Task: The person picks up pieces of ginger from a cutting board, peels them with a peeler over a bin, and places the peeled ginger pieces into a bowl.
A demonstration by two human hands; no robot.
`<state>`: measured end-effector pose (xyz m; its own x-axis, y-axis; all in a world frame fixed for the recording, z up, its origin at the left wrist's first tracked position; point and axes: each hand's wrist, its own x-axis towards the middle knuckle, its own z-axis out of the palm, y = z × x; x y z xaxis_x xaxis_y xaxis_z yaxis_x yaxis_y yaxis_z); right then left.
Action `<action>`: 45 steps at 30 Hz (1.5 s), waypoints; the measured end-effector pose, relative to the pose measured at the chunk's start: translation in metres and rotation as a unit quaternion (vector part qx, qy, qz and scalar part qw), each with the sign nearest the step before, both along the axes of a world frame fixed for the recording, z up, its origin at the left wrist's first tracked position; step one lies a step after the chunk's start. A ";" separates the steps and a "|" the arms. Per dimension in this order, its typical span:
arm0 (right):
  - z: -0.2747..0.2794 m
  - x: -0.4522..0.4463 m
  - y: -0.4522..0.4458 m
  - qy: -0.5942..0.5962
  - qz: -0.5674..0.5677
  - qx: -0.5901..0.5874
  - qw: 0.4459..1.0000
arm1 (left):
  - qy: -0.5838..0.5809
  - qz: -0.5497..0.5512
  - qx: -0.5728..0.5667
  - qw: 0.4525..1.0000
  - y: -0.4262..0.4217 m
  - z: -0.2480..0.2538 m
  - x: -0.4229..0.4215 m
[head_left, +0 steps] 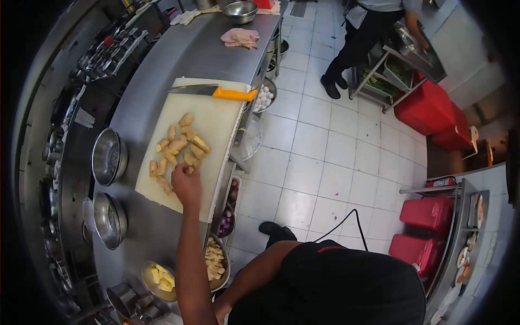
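Observation:
My left hand (187, 184) reaches over the white cutting board (222, 124). Its fingers close on a piece of ginger at the near edge of a loose group of ginger pieces (177, 144). A large knife with an orange handle (234, 94) lies across the far end of the board, its blade pointing left. My right forearm (260, 273) runs toward the lower edge; its hand is hidden behind my left arm. Close to that arm stand a bowl of peeled yellow ginger (161, 277) and a bowl of knobbly ginger (215, 261).
Two steel bowls (109, 157) (109, 221) sit left of the board. Raw pink meat (240, 38) and another steel bowl (240, 12) are farther along the steel counter (184, 54). Eggs (264, 98) fill a bowl below. Across the tiled floor (303, 157) a person (363, 43) stands near red bins (428, 108).

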<state>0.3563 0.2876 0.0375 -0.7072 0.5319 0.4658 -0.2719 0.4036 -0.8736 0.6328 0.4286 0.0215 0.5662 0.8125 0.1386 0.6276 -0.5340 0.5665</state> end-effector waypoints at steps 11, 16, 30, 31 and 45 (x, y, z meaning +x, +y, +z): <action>-0.047 -0.040 -0.020 0.050 -0.030 -0.071 0.996 | -0.361 0.032 -0.374 0.854 -0.092 0.138 -0.117; -0.005 -0.030 -0.042 -0.065 -0.159 -0.152 0.973 | -0.548 0.098 -0.294 0.777 -0.202 0.208 -0.291; 0.073 -0.122 -0.150 0.095 -0.063 -0.508 0.854 | -0.704 0.468 -0.175 0.504 -0.427 0.090 -0.522; 0.083 -0.130 -0.156 0.107 -0.061 -0.518 0.847 | -0.703 0.466 -0.172 0.510 -0.428 0.092 -0.522; 0.117 -0.169 -0.130 0.176 0.028 -0.508 0.842 | -0.765 0.420 -0.115 0.474 -0.398 0.113 -0.526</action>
<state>0.1875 0.1573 0.1545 -0.6573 0.7533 -0.0238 -0.5808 -0.5264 -0.6209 0.1073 0.0305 0.1346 -0.5915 0.7556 -0.2814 -0.6758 -0.2743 0.6841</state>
